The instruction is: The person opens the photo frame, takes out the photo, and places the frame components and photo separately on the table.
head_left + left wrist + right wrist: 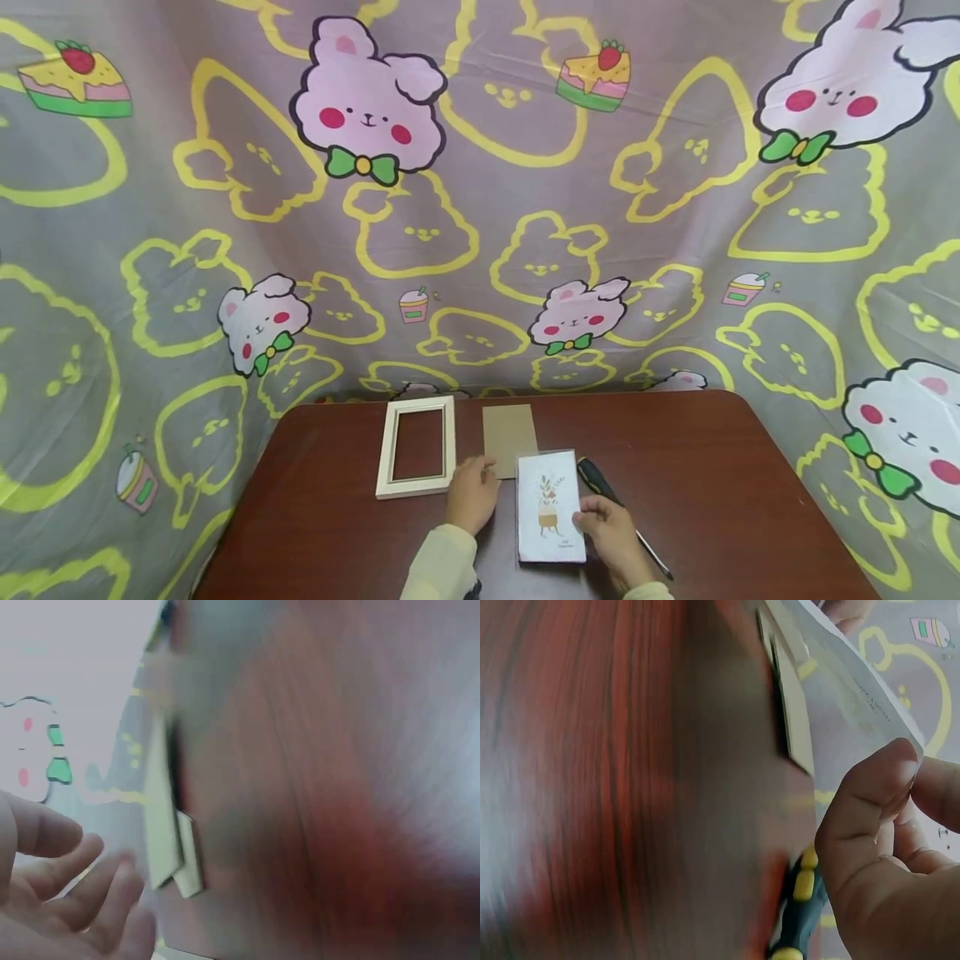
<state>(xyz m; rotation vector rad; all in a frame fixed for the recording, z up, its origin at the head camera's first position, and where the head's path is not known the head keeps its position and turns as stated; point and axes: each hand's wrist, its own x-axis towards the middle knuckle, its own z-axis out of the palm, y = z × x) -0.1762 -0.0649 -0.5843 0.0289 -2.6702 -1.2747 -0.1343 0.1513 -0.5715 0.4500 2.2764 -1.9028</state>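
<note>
My right hand (611, 537) pinches the right edge of a white picture card (534, 517) printed with a potted plant, in what looks like a clear sleeve. Thumb and finger meet on the card's edge (889, 697) in the right wrist view. To the card's left is my left hand (474, 493), its fingers loosely bent and holding nothing, as the left wrist view of this hand (82, 892) confirms. It lies between the cream picture frame (384, 458) and the brown backing board (510, 429), whose lower part is partly covered by the hand and card.
A screwdriver (596, 482) with a black and yellow handle lies on the table, partly behind the right hand. The dark red wooden table (720, 500) meets a patterned cloth (480, 192) at its back and sides.
</note>
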